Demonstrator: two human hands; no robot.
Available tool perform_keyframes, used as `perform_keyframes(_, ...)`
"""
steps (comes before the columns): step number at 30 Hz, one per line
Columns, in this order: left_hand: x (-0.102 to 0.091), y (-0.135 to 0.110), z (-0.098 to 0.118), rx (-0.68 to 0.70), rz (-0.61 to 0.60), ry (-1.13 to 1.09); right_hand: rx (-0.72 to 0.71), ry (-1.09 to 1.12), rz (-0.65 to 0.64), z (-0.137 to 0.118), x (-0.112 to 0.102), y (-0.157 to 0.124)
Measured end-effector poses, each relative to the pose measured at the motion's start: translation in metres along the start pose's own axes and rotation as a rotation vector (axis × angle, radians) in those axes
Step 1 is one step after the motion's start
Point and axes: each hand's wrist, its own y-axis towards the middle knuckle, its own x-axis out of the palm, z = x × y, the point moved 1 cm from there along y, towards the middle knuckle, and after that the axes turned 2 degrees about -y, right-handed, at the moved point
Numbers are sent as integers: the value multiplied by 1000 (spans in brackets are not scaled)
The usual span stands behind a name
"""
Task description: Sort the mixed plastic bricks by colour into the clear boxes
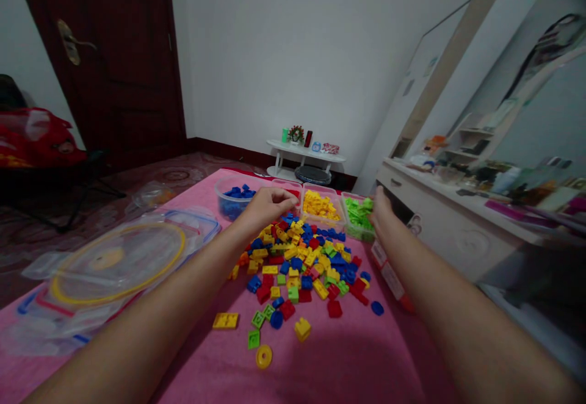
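A heap of small red, blue, yellow and green plastic blocks (302, 260) lies on a pink cloth (348, 361). My left hand (268, 204) hovers over the heap's far edge with its fingers curled shut, close to the red-block container (289, 189); what it holds is hidden. My right hand (381, 215) reaches to the clear container of green blocks (358, 215), its fingers hidden behind the hand. A container of yellow blocks (320, 204) sits between them, and a round tub of blue blocks (234, 199) is at the far left.
Several clear container lids (114, 263), one round with a yellow ring, lie on the cloth at left. A white dresser (458, 227) with clutter stands at right. A small white table (304, 157) is by the far wall, a dark door (123, 56) behind.
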Motion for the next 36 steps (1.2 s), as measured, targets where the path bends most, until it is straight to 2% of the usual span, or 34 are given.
perform_keyframes(2, 0, 3, -9, 11, -46, 40, -20, -45, 23, 7, 4, -5)
perform_keyframes(4, 0, 7, -19, 37, -91, 99, -47, -63, -7, 13, 14, -21)
perform_keyframes(9, 3, 12, -39, 168, -99, 306, -174, -94, -246, 21, 44, -77)
perform_keyframes(12, 9, 9, -46, 277, -122, 466, -234, -150, -304, 28, 48, -96)
perform_keyframes(15, 18, 0, -51, 387, -193, 590, -327, -370, -366, 35, 44, -103)
perform_keyframes(17, 25, -5, -55, 417, -292, 641, -374, -529, -434, 39, 41, -106)
perform_keyframes(20, 31, -10, -56, 421, -408, 710, -372, -650, -517, 42, 40, -110)
perform_keyframes(22, 33, -11, -52, 453, -417, 743, -365, -686, -524, 41, 39, -111)
perform_keyframes(25, 35, -12, -41, 509, -376, 751, -359, -693, -475, 30, 29, -106)
perform_keyframes(27, 38, -16, -34, 479, -421, 742, -371, -717, -475, 17, 15, -101)
perform_keyframes(30, 43, -25, -26, 404, -560, 750, -382, -823, -586, -4, -9, -97)
perform_keyframes(32, 45, -33, -20, 401, -614, 812, -327, -943, -674, -14, -20, -99)
perform_keyframes(36, 48, -42, -8, 401, -671, 1051, -214, -1212, -781, -18, -20, -112)
